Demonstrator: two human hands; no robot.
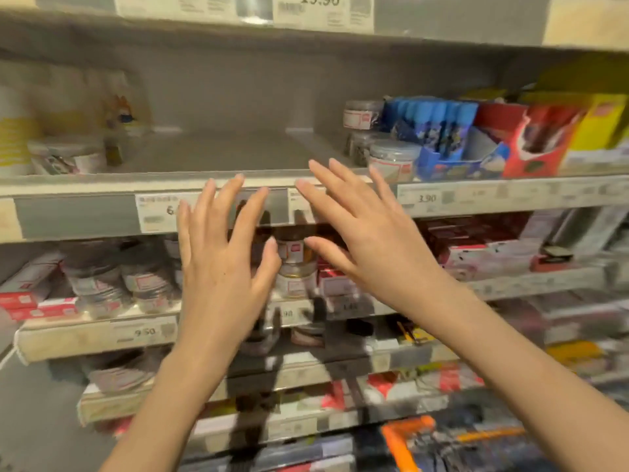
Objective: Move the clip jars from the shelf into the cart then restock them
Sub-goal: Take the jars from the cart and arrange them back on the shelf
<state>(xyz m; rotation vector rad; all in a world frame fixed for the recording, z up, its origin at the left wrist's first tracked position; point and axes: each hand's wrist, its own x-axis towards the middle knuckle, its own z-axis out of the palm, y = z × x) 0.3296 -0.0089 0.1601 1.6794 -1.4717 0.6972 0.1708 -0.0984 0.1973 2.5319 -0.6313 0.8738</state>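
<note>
1. clear plastic clip jars with grey lids and red-white labels (391,155) stacked toward the right end of the grey metal shelf (211,155), just beside a blue cardboard display box (439,144).
2. both empty: left hand (224,264) and right hand (371,233), fingers spread and straight, raised before the shelf's front edge, gripping nothing.
3. risk of toppling the stacked jars if grabbed from the side, or of knocking the blue box.
4. risk of a slip off the front edge; smooth lids likely slick.
5. orange-handled cart (405,437) barely visible at the bottom; contents too blurred to tell.
</note>
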